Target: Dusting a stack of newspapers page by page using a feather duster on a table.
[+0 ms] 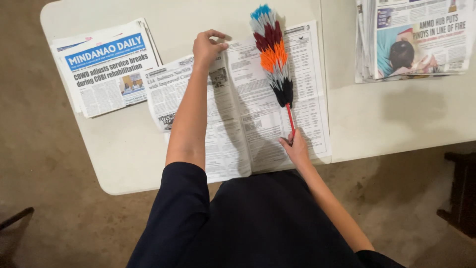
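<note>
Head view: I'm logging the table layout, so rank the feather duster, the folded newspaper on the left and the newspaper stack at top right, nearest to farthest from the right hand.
1. Feather duster: its red handle is in the right hand.
2. Newspaper stack: up at the table's far right corner.
3. Folded newspaper: far left, beyond the left hand.

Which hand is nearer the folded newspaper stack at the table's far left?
Left. The left hand rests on the open newspaper's top edge, just right of that folded stack. The right hand holds the duster's handle, farther right.
</note>
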